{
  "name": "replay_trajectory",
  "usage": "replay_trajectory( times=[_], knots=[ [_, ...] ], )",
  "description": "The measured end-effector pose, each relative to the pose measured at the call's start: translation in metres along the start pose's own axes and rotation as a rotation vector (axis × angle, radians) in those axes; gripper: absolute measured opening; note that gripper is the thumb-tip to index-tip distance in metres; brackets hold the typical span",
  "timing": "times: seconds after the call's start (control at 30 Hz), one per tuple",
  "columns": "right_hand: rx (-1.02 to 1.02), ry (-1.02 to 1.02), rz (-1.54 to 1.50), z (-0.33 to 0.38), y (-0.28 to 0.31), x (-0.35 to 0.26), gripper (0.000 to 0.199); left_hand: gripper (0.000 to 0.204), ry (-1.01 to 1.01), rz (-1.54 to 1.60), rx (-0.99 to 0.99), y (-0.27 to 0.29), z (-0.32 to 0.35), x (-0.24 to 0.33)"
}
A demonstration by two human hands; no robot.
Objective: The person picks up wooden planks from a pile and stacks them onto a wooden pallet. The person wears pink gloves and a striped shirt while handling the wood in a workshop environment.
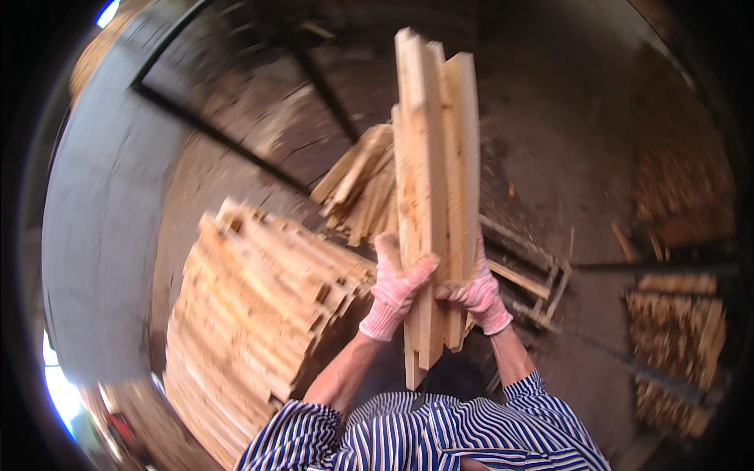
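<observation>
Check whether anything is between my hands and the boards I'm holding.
Only pinkish gloves: your left hand and right hand both wear them, gripping the boards from either side toward the near end. Nothing else visible stands between, though contact behind the boards is hidden.

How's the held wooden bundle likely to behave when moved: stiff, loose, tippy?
The wooden bundle is probably stiff lengthwise: its pieces look straight and thick. They may slide past each other, since their ends are staggered and no strap shows. The far end could dip, as the left hand and right hand grip nearer the close end.
</observation>
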State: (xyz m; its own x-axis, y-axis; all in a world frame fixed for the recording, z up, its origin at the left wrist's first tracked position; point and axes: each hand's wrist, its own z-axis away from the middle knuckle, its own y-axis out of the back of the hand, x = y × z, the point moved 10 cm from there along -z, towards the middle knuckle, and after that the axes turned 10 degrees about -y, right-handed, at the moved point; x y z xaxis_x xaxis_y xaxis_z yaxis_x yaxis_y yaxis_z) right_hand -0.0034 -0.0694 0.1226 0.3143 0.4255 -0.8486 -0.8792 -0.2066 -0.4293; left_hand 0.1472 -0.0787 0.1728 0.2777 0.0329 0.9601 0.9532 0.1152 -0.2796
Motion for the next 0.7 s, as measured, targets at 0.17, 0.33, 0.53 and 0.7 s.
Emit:
replay_trajectory(
  times=[0.17, 0.33, 0.53, 0.7],
  knots=[
    [-0.166, 0.15, 0.128, 0.012, -0.129, -0.078, 0.134, 0.099, -0.346, 0.044, 0.07, 0.044, 0.027, 0.173],
    [-0.352, 0.343, 0.115, 0.038, -0.245, -0.129, 0.135, 0.099, -0.325, -0.094, 0.075, 0.08, 0.077, 0.304],
    [-0.496, 0.419, 0.25, -0.021, -0.371, -0.082, 0.082, 0.059, -0.499, -0.451, 0.263, 0.185, 0.139, 0.385],
    [-0.733, 0.263, 0.639, 0.024, -0.472, 0.004, 0.07, 0.045, -0.562, -0.547, 0.158, 0.286, 0.181, 0.362]
  ],
)
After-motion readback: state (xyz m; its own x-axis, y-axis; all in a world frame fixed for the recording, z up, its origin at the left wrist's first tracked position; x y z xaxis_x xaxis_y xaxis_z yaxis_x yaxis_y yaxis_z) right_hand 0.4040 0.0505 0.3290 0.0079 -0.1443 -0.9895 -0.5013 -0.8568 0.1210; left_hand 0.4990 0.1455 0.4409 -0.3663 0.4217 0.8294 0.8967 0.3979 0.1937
